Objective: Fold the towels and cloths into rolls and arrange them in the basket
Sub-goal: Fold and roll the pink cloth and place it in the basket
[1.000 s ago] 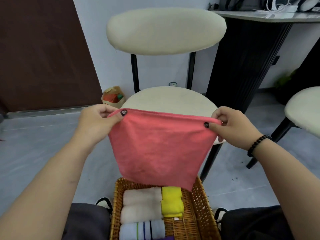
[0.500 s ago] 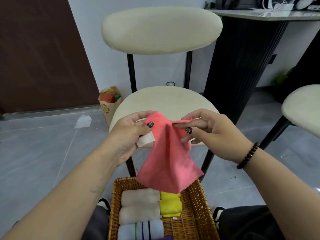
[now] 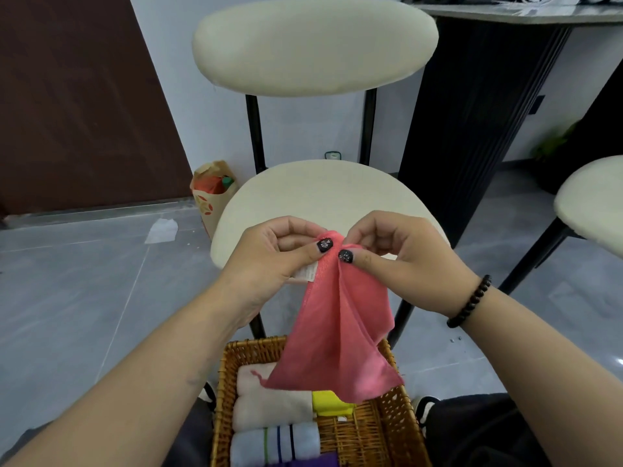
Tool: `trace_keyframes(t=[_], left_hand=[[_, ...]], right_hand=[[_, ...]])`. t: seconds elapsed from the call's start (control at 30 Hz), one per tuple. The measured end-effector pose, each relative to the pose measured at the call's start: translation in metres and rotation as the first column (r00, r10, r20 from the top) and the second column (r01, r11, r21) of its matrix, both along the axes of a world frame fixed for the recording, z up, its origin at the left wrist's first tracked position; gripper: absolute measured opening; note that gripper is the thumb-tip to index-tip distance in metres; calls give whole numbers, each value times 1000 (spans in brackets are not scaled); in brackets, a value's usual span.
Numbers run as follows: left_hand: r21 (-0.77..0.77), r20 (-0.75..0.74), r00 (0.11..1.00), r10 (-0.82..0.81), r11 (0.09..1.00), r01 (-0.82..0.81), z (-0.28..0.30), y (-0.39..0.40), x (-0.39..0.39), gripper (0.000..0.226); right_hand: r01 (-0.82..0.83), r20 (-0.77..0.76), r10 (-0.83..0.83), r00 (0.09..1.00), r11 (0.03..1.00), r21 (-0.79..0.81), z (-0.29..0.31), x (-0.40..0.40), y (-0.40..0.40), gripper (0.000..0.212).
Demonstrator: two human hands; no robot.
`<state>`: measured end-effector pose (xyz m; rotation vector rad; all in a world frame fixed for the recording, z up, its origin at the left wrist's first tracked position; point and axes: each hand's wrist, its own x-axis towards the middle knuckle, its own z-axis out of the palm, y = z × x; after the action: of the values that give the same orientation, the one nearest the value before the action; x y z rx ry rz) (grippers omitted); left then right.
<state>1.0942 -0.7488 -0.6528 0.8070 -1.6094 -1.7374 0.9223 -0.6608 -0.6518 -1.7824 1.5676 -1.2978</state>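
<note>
A brown door [image 3: 77, 106] and grey floor [image 3: 84, 298] lie left. The left hand [image 3: 273, 254] and right hand [image 3: 397, 254] pinch the pink cloth [image 3: 337, 338] with closed fingers above the basket [image 3: 391, 429], before a cream chair [image 3: 313, 193]; a dark counter [image 3: 488, 96] stands right.

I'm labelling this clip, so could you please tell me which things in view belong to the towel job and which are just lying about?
Part of the job:
- pink cloth, pinched at the top by left hand and right hand
- wicker basket
- rolled towels
- yellow cloth

Just lying about:
- chair
- paper bag
- scrap of paper
</note>
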Motion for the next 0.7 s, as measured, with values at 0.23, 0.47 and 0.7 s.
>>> trace_keyframes(t=[0.23, 0.47, 0.7], left_hand=[[-43, -18, 999, -34, 999, 33, 0, 5, 1, 25], [-57, 38, 998, -53, 997, 55, 4, 4, 6, 37], [-149, 56, 998, -19, 989, 27, 2, 4, 7, 31]], right_hand=[[29, -14, -30, 999, 996, -90, -1, 5, -4, 8], [94, 28, -91, 995, 991, -95, 1, 9, -5, 8], [105, 11, -104, 994, 992, -66, -1, 7, -8, 12]])
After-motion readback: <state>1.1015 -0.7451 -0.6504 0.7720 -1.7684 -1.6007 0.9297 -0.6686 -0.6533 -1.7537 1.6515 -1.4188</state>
